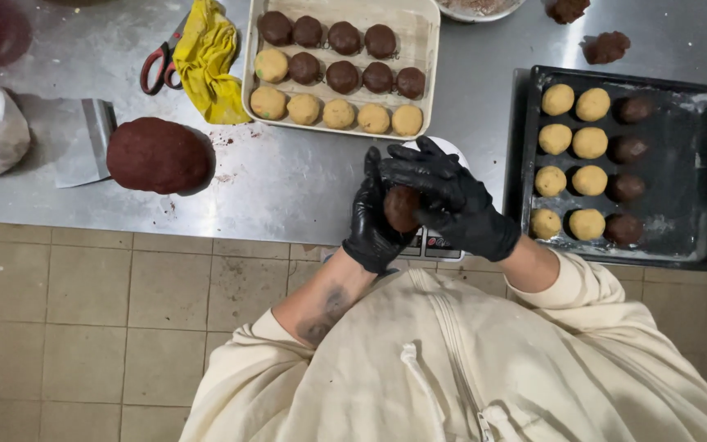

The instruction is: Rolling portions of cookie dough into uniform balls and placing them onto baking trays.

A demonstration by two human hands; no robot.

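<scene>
Big dough lump (159, 155): one, dark, well left of the fingers.
Black tray (701, 172): 12 balls, right of them.
Beige tray (421, 49): 14 balls, beyond them.
Dough ball (403, 207): one, cupped between left hand (376, 223) and right hand (452, 199), fingers curled around it.

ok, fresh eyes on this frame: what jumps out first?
The two black-gloved hands, left hand and right hand, meet at the counter's front edge, cupped around a dark brown dough ball. Behind them a cream tray holds rows of dark and pale balls, and a black baking tray on the right holds more of both. A large dark dough mound sits on the steel counter to the left.
</scene>
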